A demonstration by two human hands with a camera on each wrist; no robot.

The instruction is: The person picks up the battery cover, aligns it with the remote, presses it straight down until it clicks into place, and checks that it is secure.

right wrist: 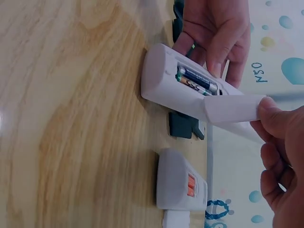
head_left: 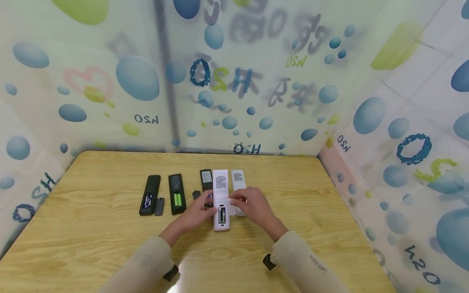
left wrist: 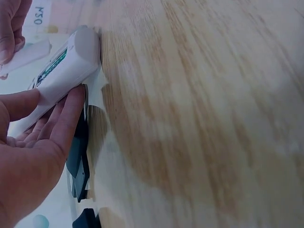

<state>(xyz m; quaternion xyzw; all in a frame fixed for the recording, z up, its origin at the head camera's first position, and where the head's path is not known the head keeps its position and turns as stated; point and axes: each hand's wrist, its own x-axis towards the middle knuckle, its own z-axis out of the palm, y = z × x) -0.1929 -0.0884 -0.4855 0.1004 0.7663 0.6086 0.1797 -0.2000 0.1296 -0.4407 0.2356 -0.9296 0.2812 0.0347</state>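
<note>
A white remote control point(head_left: 221, 183) lies back side up in my left hand point(head_left: 196, 212), which grips it by its sides. Its battery compartment is uncovered, and batteries point(right wrist: 197, 78) show inside in the right wrist view. Between thumb and fingers my right hand point(head_left: 256, 205) pinches a white battery cover point(right wrist: 232, 108). That cover is held just over the remote's back, beside the compartment; whether the two touch I cannot tell. The left wrist view shows the left thumb on one side of the remote and the fingers beneath it.
To the left on the wooden table point(head_left: 311, 244) lie a black remote point(head_left: 149, 193) with its loose cover point(head_left: 159, 206) and another black remote point(head_left: 177, 191) with green batteries. Behind the hands are a third black remote point(head_left: 207, 177) and a second white remote point(right wrist: 173, 178) with orange batteries.
</note>
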